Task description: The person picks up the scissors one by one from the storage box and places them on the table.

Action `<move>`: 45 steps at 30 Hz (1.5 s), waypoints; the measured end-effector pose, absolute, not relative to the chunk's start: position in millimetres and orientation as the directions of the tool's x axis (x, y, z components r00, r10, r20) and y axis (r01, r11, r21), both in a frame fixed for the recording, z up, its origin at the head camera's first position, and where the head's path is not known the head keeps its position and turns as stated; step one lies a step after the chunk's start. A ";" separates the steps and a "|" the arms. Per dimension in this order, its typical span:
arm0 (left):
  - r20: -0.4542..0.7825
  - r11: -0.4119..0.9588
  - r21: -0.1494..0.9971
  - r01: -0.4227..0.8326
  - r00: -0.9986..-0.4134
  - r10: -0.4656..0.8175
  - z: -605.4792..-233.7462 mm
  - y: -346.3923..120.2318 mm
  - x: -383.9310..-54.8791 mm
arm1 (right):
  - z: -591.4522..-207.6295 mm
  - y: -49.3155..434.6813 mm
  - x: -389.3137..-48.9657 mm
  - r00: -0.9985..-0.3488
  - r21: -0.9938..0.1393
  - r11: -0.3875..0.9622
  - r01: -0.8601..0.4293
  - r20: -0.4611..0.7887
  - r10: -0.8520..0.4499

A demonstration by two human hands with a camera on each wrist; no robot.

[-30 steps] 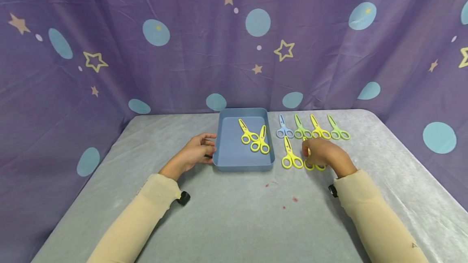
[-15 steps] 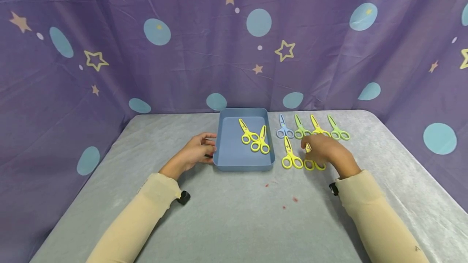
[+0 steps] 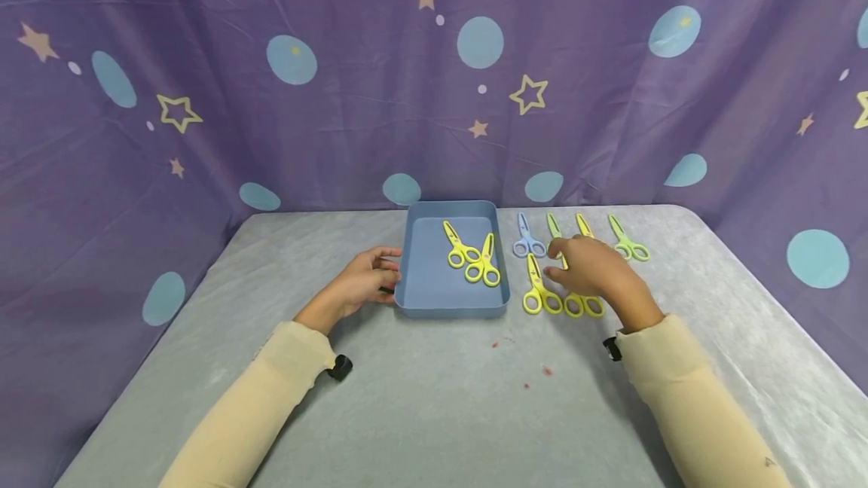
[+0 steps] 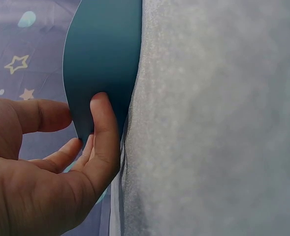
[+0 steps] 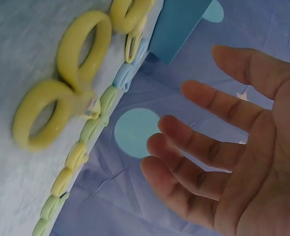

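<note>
Two yellow scissors (image 3: 472, 256): inside my blue tray (image 3: 429, 285)
Left hand (image 3: 362, 282): relaxed, touching tray's left wall
Right hand (image 3: 588, 269): fingers spread, empty, right of tray

We see a staged recording booth, not a lived-in room: a purple star-and-dot printed curtain (image 3: 434, 74) encloses three sides of a grey cloth-covered counter (image 3: 434, 390), with children's scissors (image 3: 579, 236) laid in neat rows.

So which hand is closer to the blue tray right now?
Left. The left hand rests against the blue tray's outer left wall, fingers touching it. The right hand hovers open over the scissors laid out on the tray's right, clear of it.
</note>
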State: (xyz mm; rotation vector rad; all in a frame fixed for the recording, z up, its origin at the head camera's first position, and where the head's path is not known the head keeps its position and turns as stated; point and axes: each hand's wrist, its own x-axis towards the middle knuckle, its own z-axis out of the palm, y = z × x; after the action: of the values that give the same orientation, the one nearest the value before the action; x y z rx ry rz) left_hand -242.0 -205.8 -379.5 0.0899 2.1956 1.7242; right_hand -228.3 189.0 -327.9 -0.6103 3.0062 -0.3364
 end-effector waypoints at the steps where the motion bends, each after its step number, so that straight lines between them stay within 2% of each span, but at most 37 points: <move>1: -0.230 0.260 0.952 -0.162 -0.938 0.261 -379.3 -205.6 -241.8 | -327.9 186.6 -228.8 -0.922 -0.219 0.900 -0.378 -0.003 -0.388; 21: -0.221 0.251 0.956 -0.153 -0.937 0.270 -378.6 -205.4 -240.8 | -323.8 129.0 -248.8 -0.918 -0.242 0.886 -0.396 0.130 -0.375; 28: -0.221 0.245 0.957 -0.154 -0.936 0.273 -379.3 -206.0 -241.7 | -328.8 110.7 -258.3 -0.873 -0.246 0.838 -0.487 0.171 -0.457; 39: -0.225 0.245 0.956 -0.159 -0.935 0.272 -379.9 -206.7 -242.0 | -339.3 79.1 -275.6 -0.785 -0.194 0.762 -0.618 0.195 -0.588; 45: -0.229 0.241 0.956 -0.165 -0.935 0.272 -379.4 -206.5 -241.6 | -338.2 66.3 -281.4 -0.786 -0.189 0.763 -0.618 0.141 -0.602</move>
State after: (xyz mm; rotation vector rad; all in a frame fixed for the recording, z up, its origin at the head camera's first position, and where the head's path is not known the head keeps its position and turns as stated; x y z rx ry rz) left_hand -241.6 -206.5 -379.4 0.0986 2.1720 1.7403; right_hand -281.4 66.3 -338.2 -1.0452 3.0171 -0.3638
